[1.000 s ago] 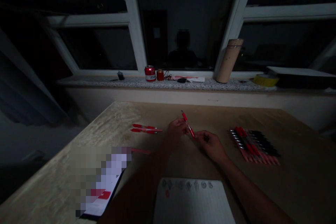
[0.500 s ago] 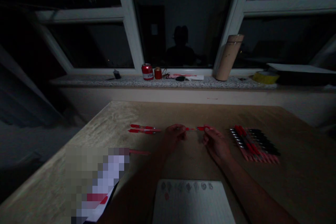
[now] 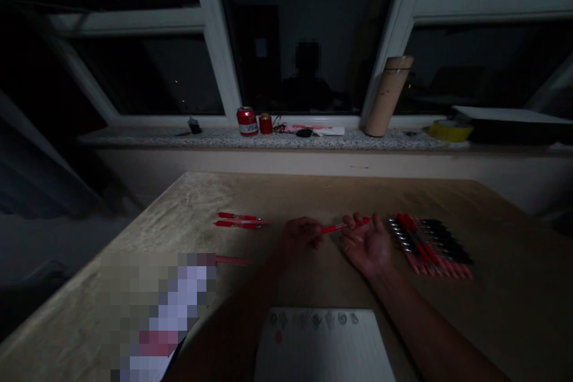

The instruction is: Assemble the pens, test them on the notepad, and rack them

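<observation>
My left hand (image 3: 302,234) pinches one end of a red pen (image 3: 330,229) above the middle of the table. The pen's other end lies in the curled fingers of my right hand (image 3: 367,248), whose palm is turned up. To the left of my left hand lie several red pens (image 3: 239,216), side by side. Close to my right hand is a row of pens with black grips (image 3: 443,239), and red pens (image 3: 418,237) lie across it. A lined notepad (image 3: 324,343) with small drawn shapes and a red mark sits between my forearms.
A pink pencil-like stick (image 3: 233,261) lies at left beside a pixelated white and red item (image 3: 179,304). On the windowsill (image 3: 215,139) stand a red can (image 3: 247,122), a small red jar (image 3: 265,124), a tan bottle (image 3: 388,95) and a roll of yellow tape (image 3: 450,131).
My right hand has rolled over to show its palm, fingers curled at the pen. The pen has tilted, its left end now lower. My left hand still grips it.
</observation>
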Demonstrator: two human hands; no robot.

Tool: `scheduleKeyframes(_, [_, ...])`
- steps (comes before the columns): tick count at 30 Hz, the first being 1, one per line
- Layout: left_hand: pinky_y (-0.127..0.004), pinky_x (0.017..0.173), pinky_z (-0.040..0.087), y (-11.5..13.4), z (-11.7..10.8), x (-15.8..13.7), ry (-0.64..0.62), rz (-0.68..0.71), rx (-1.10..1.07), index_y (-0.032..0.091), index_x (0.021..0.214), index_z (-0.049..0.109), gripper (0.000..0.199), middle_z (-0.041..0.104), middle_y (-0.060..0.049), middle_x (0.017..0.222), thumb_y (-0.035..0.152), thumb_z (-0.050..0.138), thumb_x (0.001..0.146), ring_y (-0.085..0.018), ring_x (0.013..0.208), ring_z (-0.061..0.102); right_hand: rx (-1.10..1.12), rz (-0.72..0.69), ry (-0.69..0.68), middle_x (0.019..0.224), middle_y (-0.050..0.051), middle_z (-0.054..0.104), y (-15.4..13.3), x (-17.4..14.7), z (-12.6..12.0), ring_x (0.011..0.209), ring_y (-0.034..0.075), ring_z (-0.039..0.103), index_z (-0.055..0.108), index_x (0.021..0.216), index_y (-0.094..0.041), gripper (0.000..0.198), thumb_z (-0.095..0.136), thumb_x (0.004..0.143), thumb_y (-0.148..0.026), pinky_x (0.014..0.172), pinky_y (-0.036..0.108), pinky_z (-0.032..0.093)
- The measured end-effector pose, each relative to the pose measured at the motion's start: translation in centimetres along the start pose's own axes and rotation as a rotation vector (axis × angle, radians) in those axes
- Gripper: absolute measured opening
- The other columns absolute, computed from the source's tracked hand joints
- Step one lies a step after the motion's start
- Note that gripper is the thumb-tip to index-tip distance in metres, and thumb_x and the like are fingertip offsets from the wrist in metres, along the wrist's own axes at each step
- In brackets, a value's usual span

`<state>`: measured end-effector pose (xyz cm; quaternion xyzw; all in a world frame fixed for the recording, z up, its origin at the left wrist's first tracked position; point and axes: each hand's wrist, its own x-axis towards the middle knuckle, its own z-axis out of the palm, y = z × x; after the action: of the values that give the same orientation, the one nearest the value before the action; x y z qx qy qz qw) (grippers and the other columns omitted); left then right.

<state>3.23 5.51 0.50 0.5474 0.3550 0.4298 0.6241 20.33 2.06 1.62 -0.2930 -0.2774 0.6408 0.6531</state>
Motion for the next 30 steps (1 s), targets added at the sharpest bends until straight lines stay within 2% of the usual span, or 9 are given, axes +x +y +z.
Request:
scheduleKeyframes(5, [-0.024, 0.048, 0.042, -0.1, -0.1, 0.2, -0.01, -0.016, 0.0, 0.009, 0.073, 0.063, 0.043, 0.061, -0.005, 0.057, 0.052, 0.058, 0.071, -0.011, 0.044, 0.053, -0.11, -0.036, -0.011, 0.059, -0.007, 0.032, -0.2, -0.3, -0.3, 0.04, 0.007, 0.009, 0.032, 0.062, -0.022, 0.045, 0.027, 0.084, -0.06, 0.04, 0.021, 0.019])
scheduleKeyframes(11, [-0.024, 0.047, 0.042, -0.6, -0.2, 0.3, -0.028, -0.008, 0.016, 0.009, 0.072, 0.064, 0.047, 0.06, -0.004, 0.055, 0.054, 0.053, 0.073, -0.011, 0.043, 0.053, -0.086, -0.04, 0.006, 0.06, -0.008, 0.024, 0.1, -0.7, 0.1, 0.042, 0.007, 0.002, 0.023, 0.062, -0.022, 0.037, 0.031, 0.085, -0.049, 0.04, 0.022, 0.016])
scheduleKeyframes(19, [-0.024, 0.046, 0.04, -1.0, -0.4, 1.0, -0.024, -0.042, 0.008, 0.008, 0.072, 0.063, 0.048, 0.062, -0.006, 0.057, 0.055, 0.052, 0.074, -0.011, 0.042, 0.054, -0.114, -0.098, -0.004, 0.058, -0.007, 0.027, 0.1, -0.6, -0.3, 0.04, 0.007, 0.008, 0.026, 0.06, -0.022, 0.045, 0.025, 0.085, -0.06, 0.042, 0.023, 0.021])
scheduleKeyframes(23, [-0.024, 0.046, 0.04, -0.9, -0.5, 1.3, -0.062, -0.083, -0.021, 0.008, 0.072, 0.063, 0.05, 0.064, -0.008, 0.057, 0.057, 0.053, 0.073, -0.011, 0.041, 0.054, -0.105, -0.122, -0.034, 0.057, -0.007, 0.029, 0.1, -0.7, -0.8, 0.039, 0.006, 0.011, 0.028, 0.06, -0.021, 0.044, 0.03, 0.085, -0.056, 0.04, 0.022, 0.023])
scheduleKeyframes(30, [-0.025, 0.045, 0.04, -0.4, -0.9, 1.4, -0.13, -0.141, -0.022, 0.007, 0.071, 0.063, 0.053, 0.064, -0.008, 0.058, 0.06, 0.056, 0.068, -0.012, 0.041, 0.056, 0.061, -0.054, -0.057, 0.059, -0.007, 0.029, 0.4, -0.5, -0.9, 0.038, 0.006, 0.009, 0.028, 0.06, -0.021, 0.038, 0.034, 0.086, -0.048, 0.04, 0.021, 0.022])
